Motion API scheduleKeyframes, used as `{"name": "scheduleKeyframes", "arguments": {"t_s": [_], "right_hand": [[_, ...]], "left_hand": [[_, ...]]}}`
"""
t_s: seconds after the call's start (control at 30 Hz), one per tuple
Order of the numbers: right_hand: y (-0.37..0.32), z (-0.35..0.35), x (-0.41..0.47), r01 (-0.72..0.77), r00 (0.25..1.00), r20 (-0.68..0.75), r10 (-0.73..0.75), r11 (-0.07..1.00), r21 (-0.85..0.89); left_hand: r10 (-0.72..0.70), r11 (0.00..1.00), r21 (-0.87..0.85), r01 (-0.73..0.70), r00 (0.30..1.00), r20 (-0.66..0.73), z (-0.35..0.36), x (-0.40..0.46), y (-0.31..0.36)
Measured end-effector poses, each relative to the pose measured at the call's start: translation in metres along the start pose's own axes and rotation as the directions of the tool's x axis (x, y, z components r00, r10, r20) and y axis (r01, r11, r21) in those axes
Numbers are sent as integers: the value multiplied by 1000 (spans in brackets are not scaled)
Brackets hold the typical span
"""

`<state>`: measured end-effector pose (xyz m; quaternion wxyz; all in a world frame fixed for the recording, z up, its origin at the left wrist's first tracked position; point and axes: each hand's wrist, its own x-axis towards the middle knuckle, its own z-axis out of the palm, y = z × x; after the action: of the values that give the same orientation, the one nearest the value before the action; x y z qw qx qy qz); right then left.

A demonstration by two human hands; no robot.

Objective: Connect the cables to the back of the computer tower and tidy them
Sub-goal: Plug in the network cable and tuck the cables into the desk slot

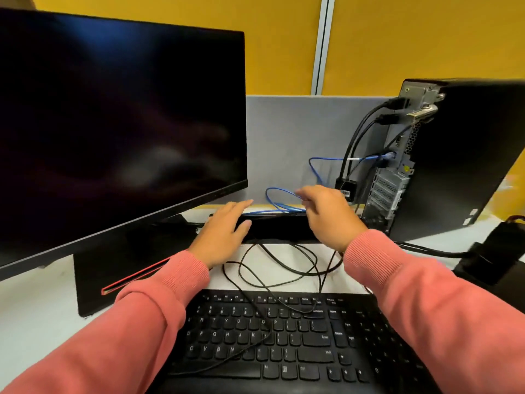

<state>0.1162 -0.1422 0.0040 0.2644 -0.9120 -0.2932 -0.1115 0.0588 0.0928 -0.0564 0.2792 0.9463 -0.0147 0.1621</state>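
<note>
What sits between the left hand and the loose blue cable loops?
Nothing visible. The left hand rests open on a black bar-shaped object; the blue cable loops just behind that bar, where the right hand already pinches it.

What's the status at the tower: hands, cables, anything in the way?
Left hand open, resting on black box. Right hand pinching blue cable. Tower already cabled. Black cables loose across keyboard.

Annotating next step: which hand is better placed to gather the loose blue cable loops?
Right. The right hand is already at the blue cable loops, fingers curled by them, and nearer the computer tower. The left hand rests flat on the black bar, away from the loops.
</note>
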Motion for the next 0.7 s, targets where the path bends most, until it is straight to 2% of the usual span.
{"name": "scheduleKeyframes", "arguments": {"t_s": [0.07,0.13,0.23,0.3,0.43,0.5,0.6,0.7], "right_hand": [[-3,5,30,0,1000,25,1,999,-53],[-5,15,58,-55,989,131,74,988,-142],[-6,31,86,-125,903,370,217,958,-256],[-4,45,94,-73,849,475,230,943,-326],[7,56,102,-23,916,377,135,958,-287],[11,49,102,-23,940,320,116,959,-281],[15,31,103,-62,978,176,114,958,-279],[15,14,102,-112,968,189,163,960,-255]], "left_hand": [[4,1000,-20,-5,999,-42,5,5,-13],[30,1000,13,-29,996,-90,12,6,-25],[78,995,70,-69,987,-143,19,4,-35],[79,993,94,-69,992,-103,19,5,-37],[74,991,105,-78,997,34,16,21,-30],[18,995,93,-18,1000,6,18,29,-24],[-31,983,178,41,998,-62,25,41,-23],[-99,961,248,122,990,-103,28,51,-20]]}}
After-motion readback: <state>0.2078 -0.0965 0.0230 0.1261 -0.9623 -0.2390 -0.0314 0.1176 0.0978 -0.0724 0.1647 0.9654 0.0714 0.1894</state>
